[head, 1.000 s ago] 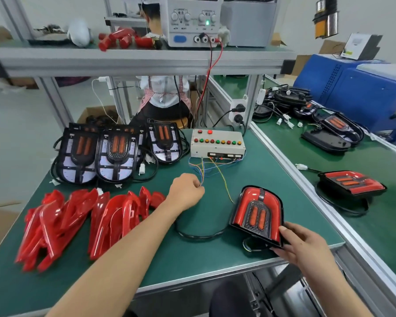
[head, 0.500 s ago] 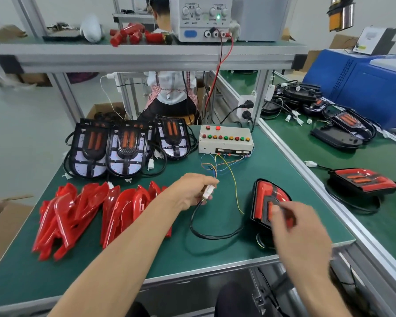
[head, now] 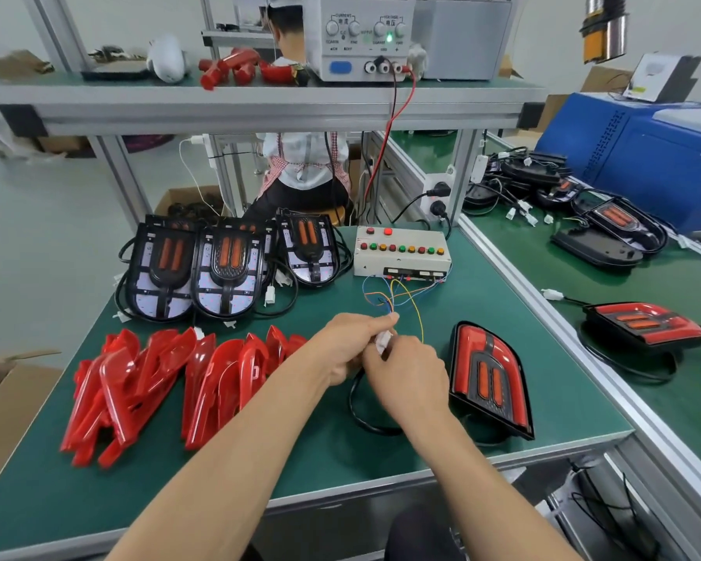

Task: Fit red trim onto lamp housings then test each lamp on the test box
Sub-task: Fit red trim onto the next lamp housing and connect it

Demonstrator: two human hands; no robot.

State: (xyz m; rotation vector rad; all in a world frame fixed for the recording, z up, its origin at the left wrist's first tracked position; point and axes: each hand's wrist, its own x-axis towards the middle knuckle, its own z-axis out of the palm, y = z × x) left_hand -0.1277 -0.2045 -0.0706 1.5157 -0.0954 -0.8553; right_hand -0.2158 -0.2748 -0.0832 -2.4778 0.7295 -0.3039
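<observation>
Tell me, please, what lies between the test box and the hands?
In the head view, loose coloured wires run from the test box over bare green mat to the hands.

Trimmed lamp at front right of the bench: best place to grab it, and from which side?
Judging by its pose, take the trimmed lamp by its near black rim, coming from the bench's front edge. That corner sits slightly raised off the mat, and gripping there keeps fingers off the glossy red lens.

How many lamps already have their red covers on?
2 clearly finished: one lamp on the green table beside the right hand, and another lamp on the neighbouring bench to the right. More may be hidden in the tangled pile farther back.
</observation>
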